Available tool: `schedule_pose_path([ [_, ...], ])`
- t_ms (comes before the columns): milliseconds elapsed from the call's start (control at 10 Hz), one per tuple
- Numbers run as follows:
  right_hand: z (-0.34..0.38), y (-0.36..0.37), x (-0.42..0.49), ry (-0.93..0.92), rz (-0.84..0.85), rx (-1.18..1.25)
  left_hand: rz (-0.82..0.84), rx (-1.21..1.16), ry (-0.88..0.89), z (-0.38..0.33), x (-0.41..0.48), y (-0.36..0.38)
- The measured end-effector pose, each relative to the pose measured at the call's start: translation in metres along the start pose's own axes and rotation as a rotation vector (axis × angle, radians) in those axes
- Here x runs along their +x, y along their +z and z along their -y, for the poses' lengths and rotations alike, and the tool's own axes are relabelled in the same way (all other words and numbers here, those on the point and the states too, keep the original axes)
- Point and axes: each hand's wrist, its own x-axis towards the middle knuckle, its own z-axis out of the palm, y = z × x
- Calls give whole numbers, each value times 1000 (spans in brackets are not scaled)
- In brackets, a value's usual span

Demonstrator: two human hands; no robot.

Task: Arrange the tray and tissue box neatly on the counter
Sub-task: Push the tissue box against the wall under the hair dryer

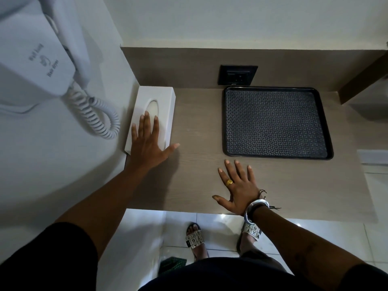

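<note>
At the upper left of the frame, the white hair dryer [39,66] on the wall carries grey lettering that reads "Wall hung" and "Hair dryer", with a small emblem between the two lines. At the bottom centre, the straps of the two sandals [194,238] show a grid of boxed characters, among them 7, 6, Y and X. The socket [238,75] at the back wall bears markings too small to read.

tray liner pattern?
Small grey-on-black diamond weave inside the black rectangular plastic tray; head view.
</note>
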Motion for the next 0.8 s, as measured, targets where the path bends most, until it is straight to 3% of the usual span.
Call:
schedule_pose_path([
  [800, 0, -4, 1, 2, 3, 4, -8, 20, -81, 16, 47, 9],
])
